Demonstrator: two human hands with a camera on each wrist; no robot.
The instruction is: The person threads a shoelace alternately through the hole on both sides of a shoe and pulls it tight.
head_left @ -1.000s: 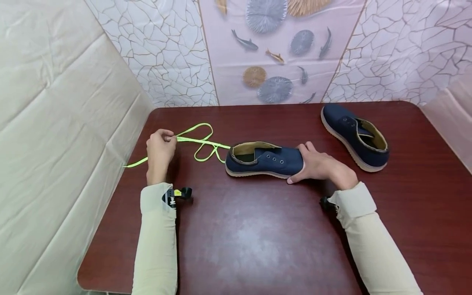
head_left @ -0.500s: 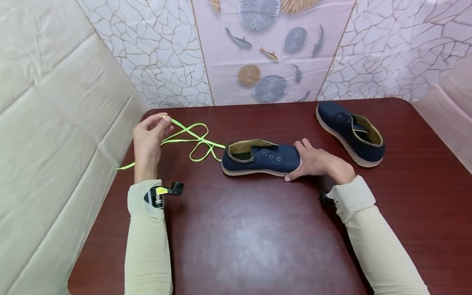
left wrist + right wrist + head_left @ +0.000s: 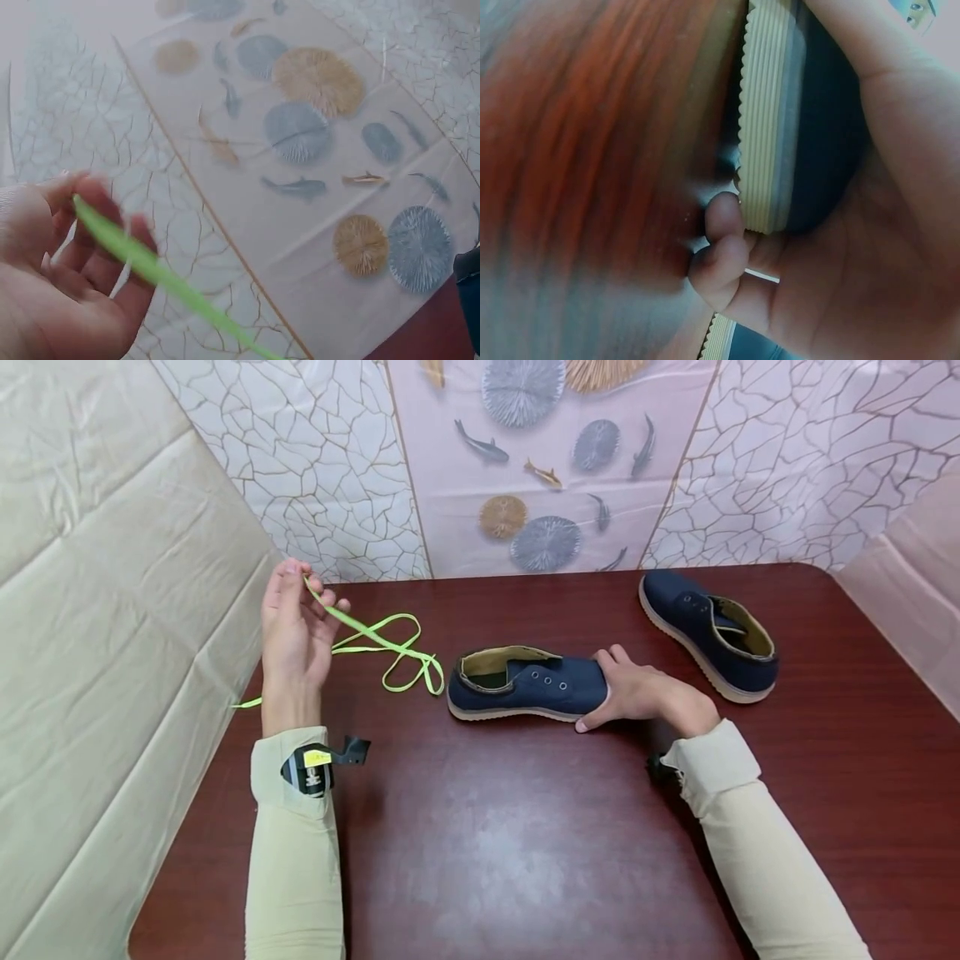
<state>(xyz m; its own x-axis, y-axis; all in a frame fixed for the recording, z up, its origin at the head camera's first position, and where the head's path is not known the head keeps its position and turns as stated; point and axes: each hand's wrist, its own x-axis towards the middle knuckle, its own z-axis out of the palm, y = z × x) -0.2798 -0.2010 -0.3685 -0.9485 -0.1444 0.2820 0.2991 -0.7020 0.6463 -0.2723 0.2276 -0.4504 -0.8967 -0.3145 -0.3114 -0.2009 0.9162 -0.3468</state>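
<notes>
My left hand (image 3: 294, 631), palm turned up and raised at the far left of the table, pinches a neon-green shoelace (image 3: 365, 632) between thumb and index finger. In the left wrist view a taut stretch of the shoelace (image 3: 187, 292) slants down from the fingertips. The rest lies in loops beside a navy shoe's heel, and one end pokes out left of my wrist. My right hand (image 3: 637, 692) grips that navy shoe (image 3: 555, 687) round its toe. Three bare eyelets show on the shoe. In the right wrist view the fingers curl at its ribbed pale sole (image 3: 765, 112).
A matching navy shoe (image 3: 708, 631), tilted on its side, lies at the back right of the dark red table (image 3: 510, 843). Patterned sheeting (image 3: 337, 468) rises behind the table, and padded cream sheeting (image 3: 112, 635) borders its left side.
My left hand has risen, moved away and left, and turned palm up with the shoelace. The strands that reached the shoe's heel have pulled clear of it. My right hand keeps its grip.
</notes>
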